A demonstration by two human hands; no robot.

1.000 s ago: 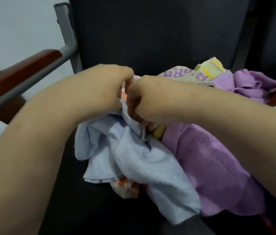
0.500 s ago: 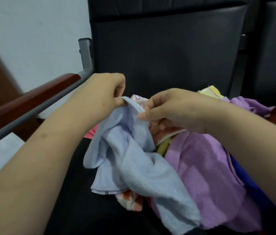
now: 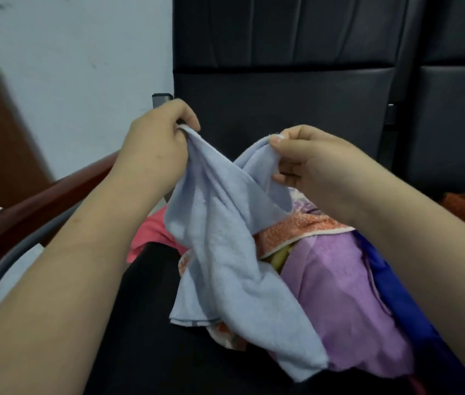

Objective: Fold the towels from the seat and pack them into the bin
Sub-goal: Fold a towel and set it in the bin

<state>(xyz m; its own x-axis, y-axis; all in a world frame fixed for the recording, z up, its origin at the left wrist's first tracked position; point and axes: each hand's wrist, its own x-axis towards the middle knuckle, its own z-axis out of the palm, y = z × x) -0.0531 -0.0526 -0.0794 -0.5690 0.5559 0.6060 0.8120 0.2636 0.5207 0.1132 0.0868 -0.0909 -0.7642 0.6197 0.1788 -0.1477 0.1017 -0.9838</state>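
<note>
Since the earlier frame our left hand [image 3: 154,146] and right hand [image 3: 311,166] have risen and drawn apart. The left pinches one end of the light blue towel [image 3: 225,252], the right pinches the other. The cloth hangs twisted between them, its tail on the pile [image 3: 348,295] toward the right edge of the seat [image 3: 140,337]. We are spreading it; next, we judge, untwist and square it.
</note>
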